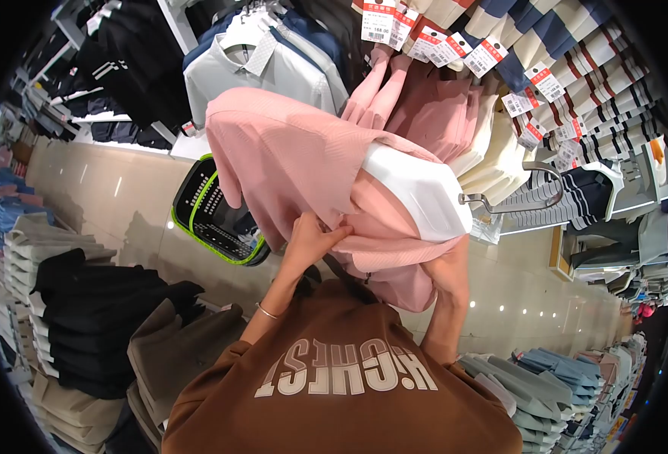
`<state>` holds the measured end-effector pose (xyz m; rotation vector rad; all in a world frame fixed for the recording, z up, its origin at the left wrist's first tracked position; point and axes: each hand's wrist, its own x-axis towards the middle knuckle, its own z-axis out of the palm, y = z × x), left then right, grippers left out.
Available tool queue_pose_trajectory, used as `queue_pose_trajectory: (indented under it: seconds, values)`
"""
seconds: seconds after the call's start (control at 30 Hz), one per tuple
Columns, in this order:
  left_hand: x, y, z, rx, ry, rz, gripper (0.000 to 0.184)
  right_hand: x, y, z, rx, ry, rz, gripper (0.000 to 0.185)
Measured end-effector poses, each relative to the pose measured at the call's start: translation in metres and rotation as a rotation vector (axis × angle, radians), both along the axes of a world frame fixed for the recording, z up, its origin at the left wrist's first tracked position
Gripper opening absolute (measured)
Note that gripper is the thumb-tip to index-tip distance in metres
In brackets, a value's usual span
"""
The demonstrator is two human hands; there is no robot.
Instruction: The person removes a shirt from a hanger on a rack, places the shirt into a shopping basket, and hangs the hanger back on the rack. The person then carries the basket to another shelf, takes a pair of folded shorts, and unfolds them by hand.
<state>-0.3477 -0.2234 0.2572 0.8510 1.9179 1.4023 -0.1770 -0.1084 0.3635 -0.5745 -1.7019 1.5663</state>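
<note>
A pink long-sleeved shirt [288,147] with a fine ribbed texture hangs from a wide white hanger [417,189] in front of me. The hanger's metal hook [523,189] points right. My left hand [315,240], with a bangle at its wrist, pinches the shirt's front edge between thumb and fingers. On the other side, my right hand [449,274] grips the shirt below the hanger's end; its fingers are hidden under the fabric.
Tagged striped tops [576,76] and pink garments [432,106] hang ahead. A grey polo shirt [254,83] is at the back. On the floor stands a black basket with a green rim [190,208]. Folded black clothes [99,325] and grey clothes [515,386] flank me.
</note>
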Motion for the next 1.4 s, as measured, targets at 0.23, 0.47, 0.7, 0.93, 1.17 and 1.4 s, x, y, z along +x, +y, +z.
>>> queue_pose_trajectory:
  seconds: [0.23, 0.47, 0.7, 0.93, 1.17, 1.4]
  values:
    - [-0.001, -0.011, 0.011, 0.032, 0.043, 0.075, 0.033, 0.003, 0.004, 0.001, -0.019, -0.060, -0.064, 0.070]
    - [-0.016, -0.024, -0.028, 0.260, 0.191, -0.239, 0.022, 0.000, 0.008, 0.004, -0.036, -0.030, -0.120, 0.066]
    - [-0.004, -0.029, 0.008, 0.318, 0.344, 0.007, 0.013, -0.001, 0.011, 0.005, -0.088, 0.004, -0.203, 0.057]
    - [-0.004, -0.030, 0.001, 0.167, -0.007, -0.037, 0.014, 0.000, 0.008, 0.005, -0.118, 0.025, -0.175, 0.061]
    - [-0.005, -0.023, -0.008, 0.221, -0.688, 0.023, 0.038, -0.001, 0.005, 0.009, -0.104, 0.010, -0.172, 0.051]
    - [-0.008, -0.022, -0.010, 0.113, -0.627, -0.049, 0.042, 0.000, 0.007, -0.002, -0.066, 0.061, -0.225, 0.061]
